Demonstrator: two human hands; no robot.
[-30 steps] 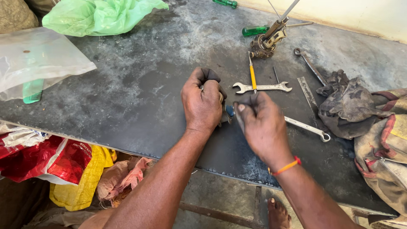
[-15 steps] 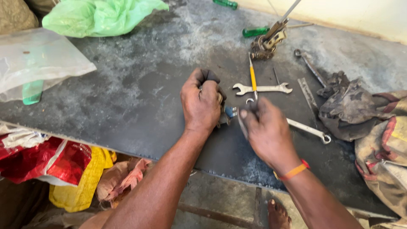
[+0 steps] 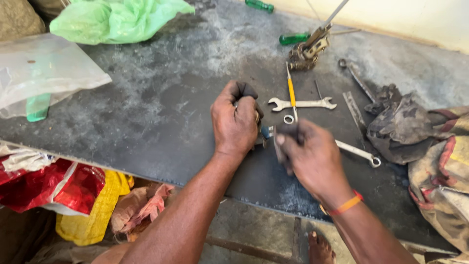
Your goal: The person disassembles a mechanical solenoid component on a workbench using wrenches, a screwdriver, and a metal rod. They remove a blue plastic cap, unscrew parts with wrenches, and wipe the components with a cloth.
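1. The grey workbench (image 3: pixel 146 122) fills most of my view. A green plastic bag (image 3: pixel 117 19) and a clear bag (image 3: pixel 44 73) lie at its far left, well apart from the work.
2. A greasy rag (image 3: pixel 400 122) is heaped at the right edge, beside a long ring spanner (image 3: pixel 359 153) whose near end runs under the right hand.
3. My left hand (image 3: pixel 235 122) is clenched into a tight fist around a dark part (image 3: pixel 245 90), which pokes out above the knuckles, raised just over the middle of the bench. A bluish metal bit (image 3: pixel 265 132) shows between the two hands.
4. My right hand (image 3: pixel 310 156) sits just beside the left. It is blurred, with the fingers curled inward. A thin grey strip shows at its left edge, but I cannot tell whether the fingers grip it.
5. I judge the step to be working on the held part, with the left hand as the clamp. The next move calls for a firm fist and a steady right hand.
6. An open-ended spanner (image 3: pixel 303 103) lies just beyond the hands, crossed by a yellow-handled screwdriver (image 3: pixel 291 90).
7. A small metal ring (image 3: pixel 288 119) lies near the right knuckles.
8. The fist hides most of the part, so I cannot make out its shape.
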